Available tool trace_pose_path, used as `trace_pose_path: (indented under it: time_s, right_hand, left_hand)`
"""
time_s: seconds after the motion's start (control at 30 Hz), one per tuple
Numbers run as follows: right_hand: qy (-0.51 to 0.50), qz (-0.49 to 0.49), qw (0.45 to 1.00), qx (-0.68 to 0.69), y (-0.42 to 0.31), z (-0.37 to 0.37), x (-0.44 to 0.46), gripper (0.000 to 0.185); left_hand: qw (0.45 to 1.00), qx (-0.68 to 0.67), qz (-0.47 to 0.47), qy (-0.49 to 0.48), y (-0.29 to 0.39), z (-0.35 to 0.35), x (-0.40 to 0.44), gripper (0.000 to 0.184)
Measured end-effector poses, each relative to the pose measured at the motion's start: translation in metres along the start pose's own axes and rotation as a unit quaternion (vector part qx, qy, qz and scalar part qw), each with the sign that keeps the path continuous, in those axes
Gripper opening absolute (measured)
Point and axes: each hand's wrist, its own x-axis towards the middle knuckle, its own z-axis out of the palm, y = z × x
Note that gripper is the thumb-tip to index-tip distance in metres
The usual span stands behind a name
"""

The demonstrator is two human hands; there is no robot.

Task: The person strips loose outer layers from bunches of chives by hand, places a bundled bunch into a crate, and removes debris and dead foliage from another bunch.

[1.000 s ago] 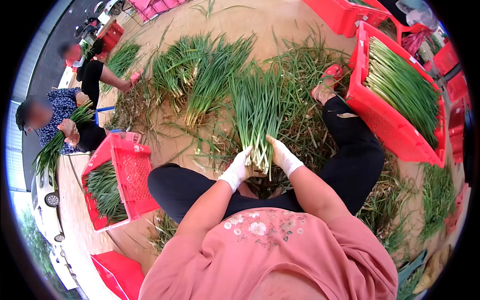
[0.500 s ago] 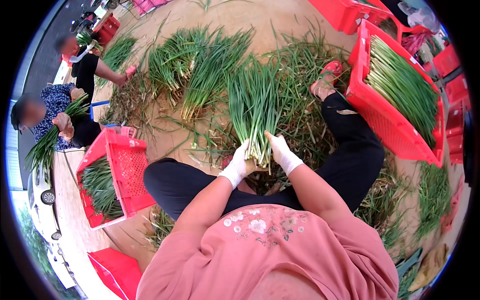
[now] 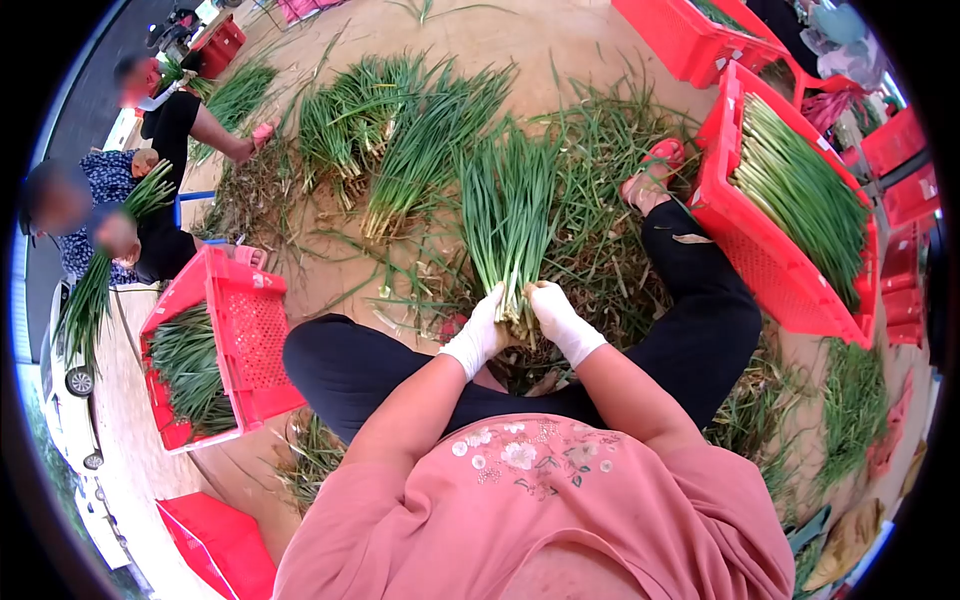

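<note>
Between my knees a bunch of long green chives [image 3: 508, 215] points away from me, its pale stem ends close to my body. My left hand [image 3: 484, 332], in a white glove or wrap, is closed around the left side of the stem ends. On the right side, my right hand [image 3: 562, 320], covered the same way, grips the same ends. Some fingertips are hidden by the stems. Beyond the bunch, several loose bundles of chives [image 3: 425, 150] lie on the ground. Trimmings and dry leaves [image 3: 610, 240] are spread around and under the held bunch.
A red crate [image 3: 790, 265] of neatly laid chives stands at my right. Another red crate [image 3: 262, 345] with chives is at my left. Two people sit at the left; the nearer person [image 3: 75, 215] holds chives. More red crates [image 3: 690, 40] stand at the upper right.
Both hands have drawn closer together around the stem ends, and the bunch looks narrower there. The nearer person at the left has leaned and shifted an arm. The view has shifted slightly.
</note>
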Motion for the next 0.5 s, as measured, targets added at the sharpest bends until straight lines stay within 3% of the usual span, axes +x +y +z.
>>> trace_pose_path:
  time_s: [0.07,0.13,0.2,0.27,0.3,0.4,0.47,0.5]
  right_hand:
    - [-0.019,0.080,0.982,0.170,-0.010,-0.009,-0.002,0.018]
    - [-0.029,0.083,0.979,0.186,-0.013,-0.015,-0.001,0.014]
    - [-0.010,-0.040,0.999,0.020,-0.012,-0.018,-0.004,0.031]
    - [-0.035,0.020,0.999,-0.015,-0.013,-0.010,-0.004,0.042]
    - [-0.004,0.005,0.999,-0.048,-0.021,-0.001,-0.020,0.049]
    - [-0.005,0.036,0.995,0.092,-0.020,0.003,-0.018,0.034]
    - [0.008,0.033,0.991,0.130,-0.023,0.000,-0.021,0.026]
    - [0.045,0.019,0.995,0.082,-0.023,-0.001,-0.018,0.024]
  left_hand:
    - [1.000,-0.017,0.002,0.001,0.001,-0.002,0.001,0.048]
    - [1.000,-0.028,0.003,-0.014,0.003,-0.004,0.003,0.048]
    - [0.999,-0.027,-0.003,-0.025,0.002,-0.003,0.002,0.046]
    - [0.999,-0.011,0.006,0.030,0.000,0.003,0.003,0.044]
    - [0.999,-0.001,0.003,0.047,0.001,0.010,-0.001,0.042]
    - [0.999,-0.003,0.004,0.040,-0.001,0.003,0.008,0.041]
    - [0.999,0.003,-0.004,0.054,-0.001,0.005,0.008,0.039]
    - [0.999,0.004,-0.008,0.053,0.001,0.006,0.010,0.038]
